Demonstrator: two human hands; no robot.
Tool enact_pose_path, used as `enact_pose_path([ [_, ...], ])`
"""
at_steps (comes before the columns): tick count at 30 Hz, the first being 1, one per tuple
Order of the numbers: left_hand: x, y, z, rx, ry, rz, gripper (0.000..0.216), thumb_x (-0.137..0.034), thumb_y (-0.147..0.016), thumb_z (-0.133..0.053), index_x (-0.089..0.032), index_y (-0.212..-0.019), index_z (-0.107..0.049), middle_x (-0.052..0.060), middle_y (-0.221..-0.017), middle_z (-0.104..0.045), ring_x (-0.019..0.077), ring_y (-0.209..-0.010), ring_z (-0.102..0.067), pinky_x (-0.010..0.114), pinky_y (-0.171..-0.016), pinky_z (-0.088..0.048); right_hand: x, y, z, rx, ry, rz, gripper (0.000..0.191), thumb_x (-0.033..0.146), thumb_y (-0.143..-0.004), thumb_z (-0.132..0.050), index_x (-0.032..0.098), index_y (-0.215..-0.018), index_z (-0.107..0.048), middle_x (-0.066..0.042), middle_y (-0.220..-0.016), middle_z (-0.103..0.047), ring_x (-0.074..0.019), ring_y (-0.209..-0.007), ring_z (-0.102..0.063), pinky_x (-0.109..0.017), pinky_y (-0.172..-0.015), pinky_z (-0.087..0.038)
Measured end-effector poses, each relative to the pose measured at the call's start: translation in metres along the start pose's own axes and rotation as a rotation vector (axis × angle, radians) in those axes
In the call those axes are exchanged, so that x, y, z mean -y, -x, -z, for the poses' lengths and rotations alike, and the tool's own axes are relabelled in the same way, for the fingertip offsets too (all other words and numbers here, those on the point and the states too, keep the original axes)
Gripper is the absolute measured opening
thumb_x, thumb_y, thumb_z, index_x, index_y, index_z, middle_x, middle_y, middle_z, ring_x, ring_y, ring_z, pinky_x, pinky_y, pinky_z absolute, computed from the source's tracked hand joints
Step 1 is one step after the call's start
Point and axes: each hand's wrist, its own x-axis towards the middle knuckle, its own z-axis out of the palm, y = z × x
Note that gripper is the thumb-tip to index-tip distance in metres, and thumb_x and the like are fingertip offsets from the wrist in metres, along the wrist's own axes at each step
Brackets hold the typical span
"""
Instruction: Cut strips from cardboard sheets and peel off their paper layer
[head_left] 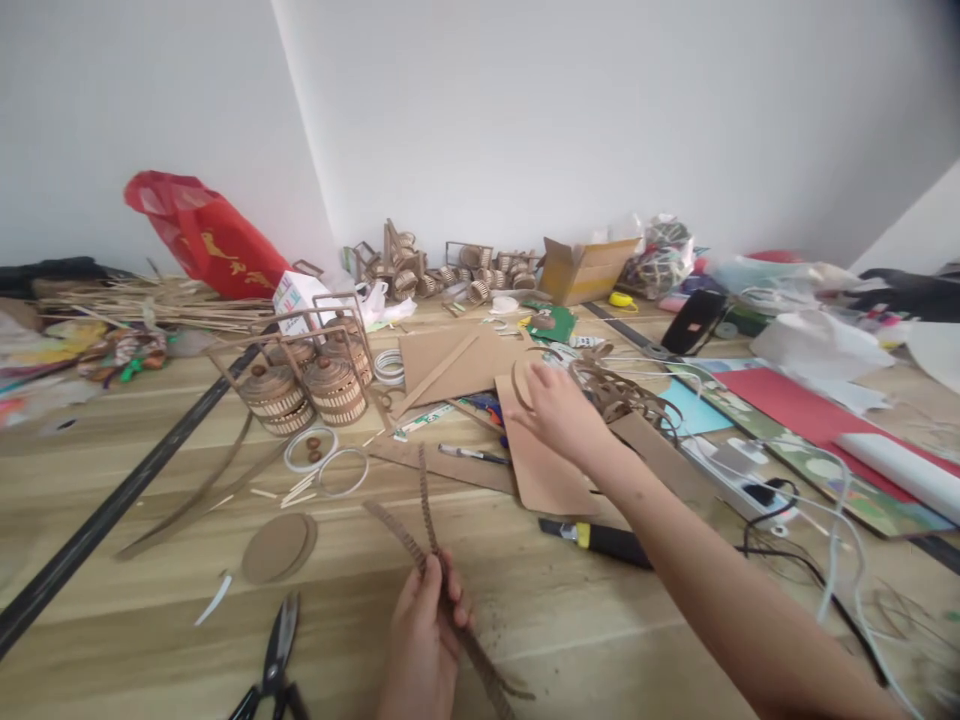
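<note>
My left hand [427,630] is closed around several ribbed brown cardboard strips [409,535], whose ends fan out above and below the fingers. Farther off, my right hand [559,405] reaches over a flat cardboard sheet [551,475]. Its fingers are closed at a thin curled cardboard strip [519,385]; the fingertips are partly hidden. Just right of it lies a tangle of curled strips [637,390]. Scissors [276,660] with black handles lie left of my left hand, near round cardboard discs [277,548]. A black and yellow utility knife [596,540] rests below my right forearm.
Small lidded baskets [334,390] with handle frames stand at the left, near white rings [343,470]. A pen [472,453] lies mid-table. A power strip [739,485] with cables is at the right. Behind are a red bag [210,240] and an open cardboard box [585,272].
</note>
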Motion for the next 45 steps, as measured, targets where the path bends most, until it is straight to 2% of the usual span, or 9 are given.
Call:
enact_pose_path([
  [4,0.002,0.0,-0.004,0.035,-0.032,-0.073,0.07,-0.063,-0.053,-0.09,-0.014,-0.097,-0.065,-0.006,-0.062,-0.054,0.0061,-0.048,-0.05,0.019,-0.05,-0.039,0.021,0.029,-0.027,0.024,-0.188,0.028,0.04,0.043,-0.097,-0.044,0.015,-0.118,-0.064,-0.019,-0.121,-0.069,-0.0335,-0.118,-0.062,-0.051,-0.101,-0.046],
  [7,0.002,0.002,-0.006,0.12,-0.16,-0.04,0.07,-0.074,-0.057,-0.082,-0.014,-0.088,-0.063,-0.006,-0.056,-0.052,0.0067,-0.044,-0.046,0.02,-0.046,-0.035,0.048,0.078,-0.061,0.706,-0.776,-0.063,0.049,0.062,-0.087,-0.057,0.017,-0.106,-0.068,-0.009,-0.079,-0.074,-0.0254,-0.076,-0.073,-0.037,-0.068,-0.058],
  [10,-0.005,0.009,-0.008,0.248,-0.356,0.052,0.069,-0.081,-0.064,-0.071,-0.015,-0.08,-0.059,-0.007,-0.052,-0.048,0.0068,-0.041,-0.041,0.021,-0.043,-0.032,0.065,0.106,-0.08,0.905,-1.098,-0.271,0.068,0.077,-0.085,-0.046,0.014,-0.103,-0.067,-0.001,-0.056,-0.064,-0.0168,-0.042,-0.062,-0.025,-0.039,-0.046],
  [15,-0.031,0.024,-0.009,0.583,-0.632,0.094,0.065,-0.081,-0.078,-0.056,-0.016,-0.084,-0.056,-0.008,-0.052,-0.041,0.007,-0.044,-0.033,0.021,-0.046,-0.029,0.063,0.108,-0.075,0.795,-1.732,-0.464,0.052,0.061,-0.084,-0.067,0.01,-0.087,-0.072,-0.014,-0.093,-0.076,-0.0042,-0.043,-0.054,-0.016,-0.036,-0.036],
  [19,-0.049,0.035,-0.008,0.738,-0.951,-0.049,0.055,-0.068,-0.094,-0.044,-0.015,-0.093,-0.06,-0.003,-0.065,-0.048,0.0109,-0.058,-0.044,0.022,-0.056,-0.035,0.054,0.111,-0.07,0.873,-1.905,-0.519,0.045,0.055,-0.087,-0.067,0.011,-0.088,-0.072,-0.013,-0.09,-0.078,-0.0096,-0.047,-0.062,-0.017,-0.034,-0.035],
  [26,-0.058,0.051,-0.01,0.755,-1.366,-0.107,0.029,-0.037,-0.098,-0.051,-0.019,-0.079,-0.065,0.0,-0.071,-0.064,0.0149,-0.067,-0.058,0.023,-0.063,-0.037,0.043,0.122,-0.055,0.703,-2.063,-0.741,0.031,0.044,-0.073,-0.085,0.02,-0.077,-0.067,0.001,-0.071,-0.072,-0.0141,-0.075,-0.07,-0.03,-0.083,-0.053],
  [30,-0.058,0.058,-0.005,0.681,-1.669,-0.258,0.029,-0.042,-0.099,-0.052,-0.021,-0.094,-0.071,0.006,-0.086,-0.074,0.0222,-0.076,-0.065,0.027,-0.064,-0.037,0.037,0.127,-0.049,0.686,-2.098,-0.758,0.034,0.044,-0.074,-0.084,0.022,-0.071,-0.059,0.005,-0.061,-0.056,-0.0109,-0.062,-0.058,-0.027,-0.066,-0.05],
  [38,-0.058,0.063,0.021,0.734,-1.8,-0.785,0.019,-0.027,-0.092,-0.065,-0.026,-0.073,-0.067,-0.002,-0.058,-0.066,0.015,-0.044,-0.053,0.028,-0.045,-0.023,0.019,0.14,-0.039,0.338,-1.903,-0.572,0.052,0.056,-0.084,-0.068,0.025,-0.057,-0.037,0.011,-0.053,-0.005,-0.0085,-0.043,-0.011,-0.028,-0.046,-0.037],
  [45,-0.06,0.068,0.02,0.739,-2.009,-0.976,0.019,-0.016,-0.089,-0.066,-0.022,-0.071,-0.062,0.001,-0.063,-0.067,0.0169,-0.055,-0.058,0.03,-0.05,-0.025,-0.003,0.157,-0.034,0.412,-1.772,-0.616,0.052,0.076,-0.079,-0.058,0.028,-0.061,-0.05,0.01,-0.046,-0.015,-0.0055,-0.035,-0.003,-0.031,-0.042,-0.031],
])
